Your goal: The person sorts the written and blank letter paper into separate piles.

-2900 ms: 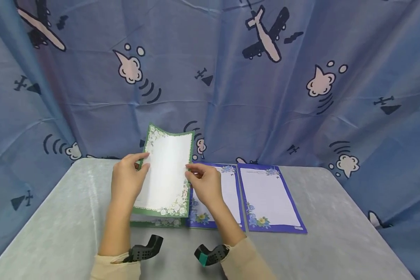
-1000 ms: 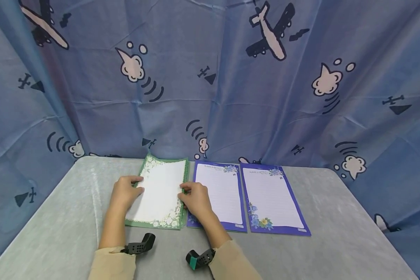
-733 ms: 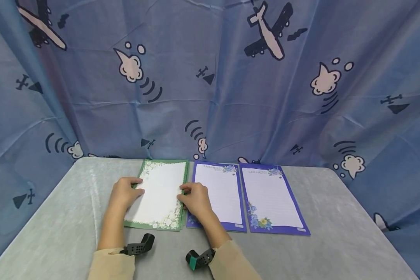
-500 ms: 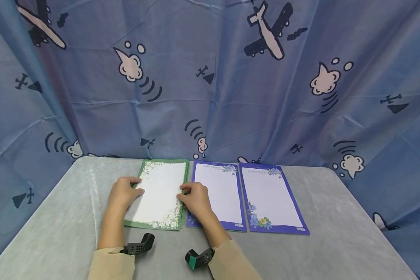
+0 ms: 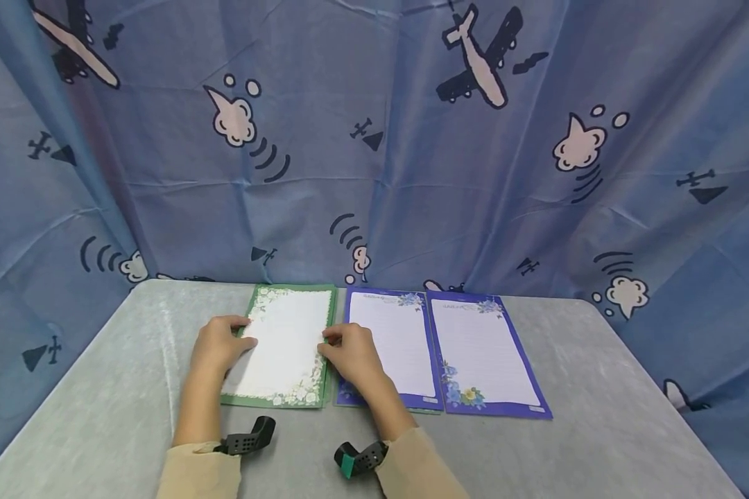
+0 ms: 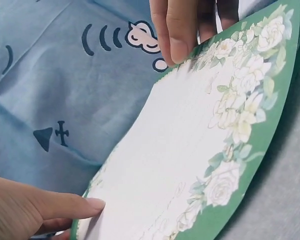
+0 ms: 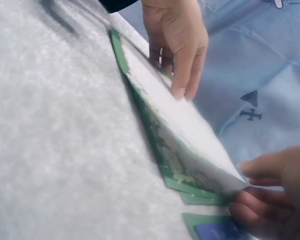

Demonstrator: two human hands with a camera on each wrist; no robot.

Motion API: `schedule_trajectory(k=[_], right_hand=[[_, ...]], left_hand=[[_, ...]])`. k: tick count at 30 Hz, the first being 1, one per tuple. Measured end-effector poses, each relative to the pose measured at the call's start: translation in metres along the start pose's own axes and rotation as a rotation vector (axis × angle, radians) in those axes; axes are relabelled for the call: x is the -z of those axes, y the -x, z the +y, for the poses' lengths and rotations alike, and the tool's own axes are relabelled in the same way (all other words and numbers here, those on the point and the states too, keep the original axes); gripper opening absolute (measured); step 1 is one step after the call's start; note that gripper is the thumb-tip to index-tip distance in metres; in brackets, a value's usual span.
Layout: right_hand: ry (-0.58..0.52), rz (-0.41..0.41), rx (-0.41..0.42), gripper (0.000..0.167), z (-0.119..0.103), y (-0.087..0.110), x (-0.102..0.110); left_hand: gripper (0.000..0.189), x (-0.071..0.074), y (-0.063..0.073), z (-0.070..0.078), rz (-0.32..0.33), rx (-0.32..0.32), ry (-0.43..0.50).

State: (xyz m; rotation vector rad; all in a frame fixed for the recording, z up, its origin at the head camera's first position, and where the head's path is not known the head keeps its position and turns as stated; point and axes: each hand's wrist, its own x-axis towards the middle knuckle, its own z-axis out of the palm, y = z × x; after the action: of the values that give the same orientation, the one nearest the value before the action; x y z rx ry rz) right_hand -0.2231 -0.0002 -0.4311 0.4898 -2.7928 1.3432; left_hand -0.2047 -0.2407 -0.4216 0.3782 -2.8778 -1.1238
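A green-bordered sheet of paper point(image 5: 287, 346) with white flowers lies over at least one other green-edged sheet at the left of the table. My left hand point(image 5: 220, 344) pinches its left edge, the thumb on top. On the opposite edge my right hand point(image 5: 352, 352) pinches the paper between thumb and fingers. In the right wrist view the sheet point(image 7: 190, 130) bows up at the right hand point(image 7: 280, 190), with green-edged paper beneath. The left wrist view has the left hand's thumb point(image 6: 75, 206) on the white face. How many sheets each hand holds cannot be told.
Close by on the right is a purple-bordered sheet point(image 5: 399, 346), partly behind my right hand, with a green edge showing beneath it. A second purple-bordered sheet point(image 5: 487, 353) lies beside it. A blue patterned curtain point(image 5: 374, 138) hangs behind the grey table point(image 5: 599, 416).
The green-bordered sheet, held up tilted at first, has come down onto the green-edged paper, both hands still on its edges. Lately my right hand and the middle purple sheet shifted slightly right.
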Motion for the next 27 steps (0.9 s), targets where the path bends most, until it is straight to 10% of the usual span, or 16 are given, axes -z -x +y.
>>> schedule_trajectory(k=[11, 27], right_hand=[[0.028, 0.082, 0.032, 0.025, 0.009, -0.002, 0.035], [0.157, 0.253, 0.002, 0.021, 0.061, 0.018, 0.088]], left_hand=[[0.051, 0.006, 0.002, 0.009, -0.005, -0.027, 0.022], [0.037, -0.035, 0.002, 0.060, -0.035, -0.233, 0.144]])
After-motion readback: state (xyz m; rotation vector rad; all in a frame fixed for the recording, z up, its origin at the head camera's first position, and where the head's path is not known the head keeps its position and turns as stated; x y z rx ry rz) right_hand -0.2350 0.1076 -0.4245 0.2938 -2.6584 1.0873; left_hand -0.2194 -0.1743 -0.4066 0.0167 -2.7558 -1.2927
